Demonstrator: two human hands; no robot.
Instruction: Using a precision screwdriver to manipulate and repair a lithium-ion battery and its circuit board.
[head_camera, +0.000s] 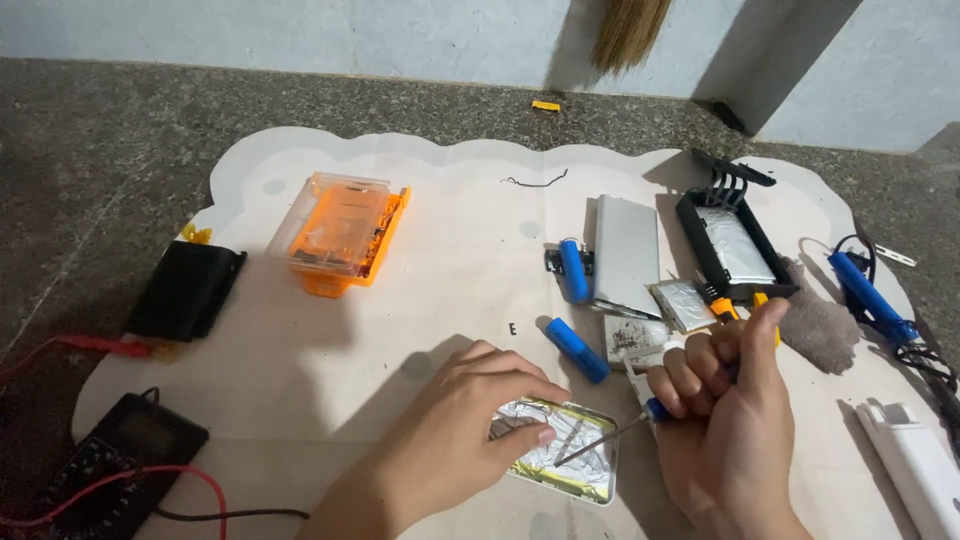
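The right hand's grip (715, 385) is closing in a fist around a slim screwdriver with a blue collar and thin metal shaft (600, 438), thumb pointing up, while the left hand (480, 405) is pressing fingertips down on a flat, foil-wrapped silver battery pouch in a white tray edged with yellow tape (565, 455). The pouch is lying just left of and below the right fist, its long axis running left to right across the pale, scallop-edged paper mat (450, 200) covering the dark stone surface (120, 130). The shaft is slanting down and left from the fist, its tip resting on the foil near the pouch's middle, close to the left fingertips; whether it is under the foil is hard to say. The left forearm is coming in from the bottom edge, wrist low, palm down; the right wrist is standing upright. Beyond the hands, two blue cylindrical cells (575, 310), a grey flat metal case (626, 250) and an open black plastic shell (730, 245) are lying apart. An orange and clear plastic bit box (340, 232) is sitting well to the left.
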